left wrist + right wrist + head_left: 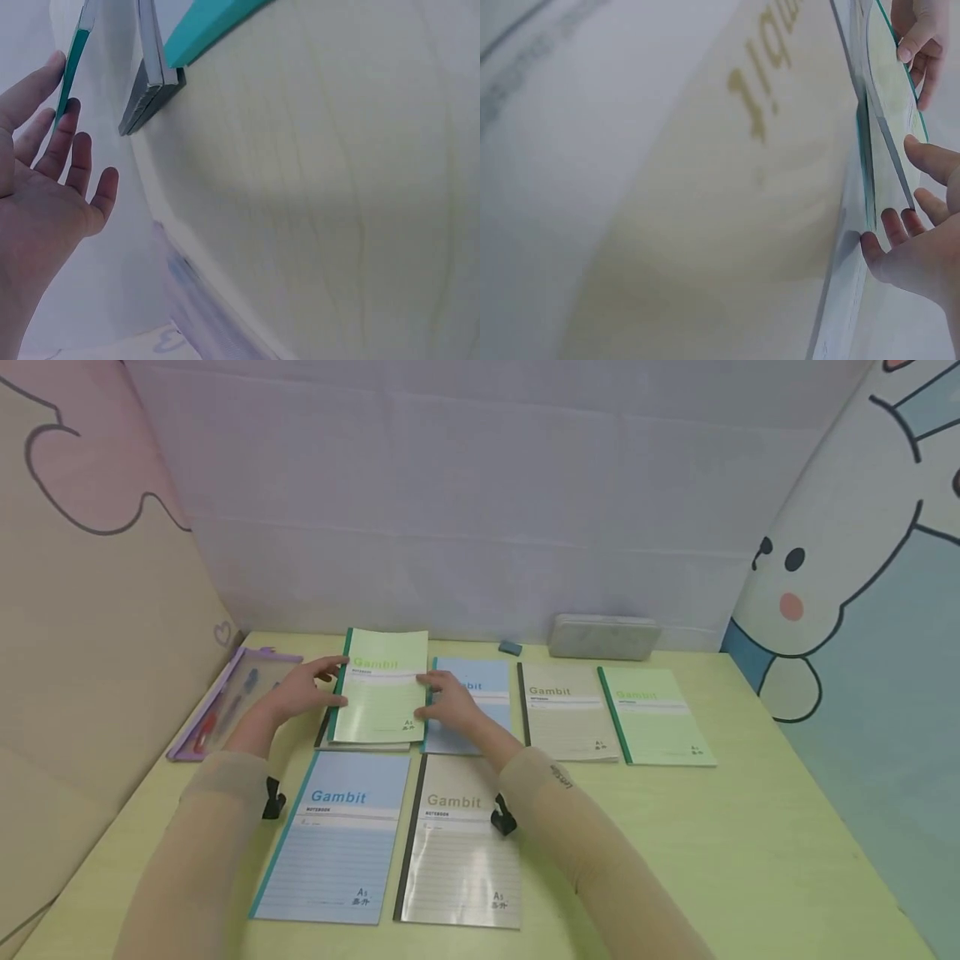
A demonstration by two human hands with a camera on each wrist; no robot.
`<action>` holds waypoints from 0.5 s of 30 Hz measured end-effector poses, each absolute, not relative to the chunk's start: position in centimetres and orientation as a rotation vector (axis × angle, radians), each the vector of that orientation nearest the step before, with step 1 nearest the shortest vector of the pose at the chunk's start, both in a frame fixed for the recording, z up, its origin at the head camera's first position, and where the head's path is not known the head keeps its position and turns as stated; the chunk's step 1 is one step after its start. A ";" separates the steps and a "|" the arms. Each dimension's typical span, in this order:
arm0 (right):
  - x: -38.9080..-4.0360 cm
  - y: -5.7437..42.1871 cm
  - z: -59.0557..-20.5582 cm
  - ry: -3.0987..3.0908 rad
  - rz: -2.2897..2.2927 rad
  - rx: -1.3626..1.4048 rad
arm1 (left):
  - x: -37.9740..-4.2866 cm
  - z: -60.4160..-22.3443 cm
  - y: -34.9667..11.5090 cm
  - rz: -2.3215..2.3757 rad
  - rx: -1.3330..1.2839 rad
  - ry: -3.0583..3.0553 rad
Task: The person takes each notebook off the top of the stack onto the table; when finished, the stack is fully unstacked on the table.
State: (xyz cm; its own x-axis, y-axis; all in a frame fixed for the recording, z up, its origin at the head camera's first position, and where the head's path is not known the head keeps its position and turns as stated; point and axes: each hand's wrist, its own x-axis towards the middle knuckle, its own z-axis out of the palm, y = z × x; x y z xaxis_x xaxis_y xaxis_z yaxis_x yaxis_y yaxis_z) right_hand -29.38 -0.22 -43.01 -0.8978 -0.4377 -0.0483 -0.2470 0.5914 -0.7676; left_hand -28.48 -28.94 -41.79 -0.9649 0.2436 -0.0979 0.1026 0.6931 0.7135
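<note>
Both hands hold a green Gambit notebook [378,689] by its long sides at the back left of the table. My left hand [300,687] pinches its dark green spine between thumb and fingers, plain in the left wrist view, where the spine [73,67] is raised off the pile. The right hand [452,702] grips the opposite edge, thumb on the cover and fingers beneath. Under it lies a dark-spined notebook [363,747], mostly hidden. Beside it, a blue notebook [491,693] is partly covered by the right hand.
Nearer me lie a blue notebook [330,843] and a beige one [459,860], below my forearms. Further right are a beige notebook [567,718] and a green one [660,718]. A purple-edged pouch with pens [178,745], a blue eraser [510,648] and a grey case [603,637] sit behind.
</note>
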 end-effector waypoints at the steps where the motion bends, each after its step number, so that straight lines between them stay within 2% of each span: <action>1: -29.4 -0.1 -42.8 2.570 -1.234 -0.548 | -28.5 -41.6 -28.9 1.128 0.289 2.719; 15: -29.6 2.9 -39.1 2.428 -1.576 -0.514 | -28.3 -37.6 -26.5 1.143 0.406 2.767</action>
State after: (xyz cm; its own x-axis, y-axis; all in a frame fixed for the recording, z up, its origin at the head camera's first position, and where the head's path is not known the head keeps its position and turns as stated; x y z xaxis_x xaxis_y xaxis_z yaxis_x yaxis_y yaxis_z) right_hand -29.57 2.90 -39.06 -0.9193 -0.3931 0.0204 -0.1787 0.3708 -0.9114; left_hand -28.26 -26.51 -37.55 -0.9568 0.2907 -0.0090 0.1996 0.6788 0.7067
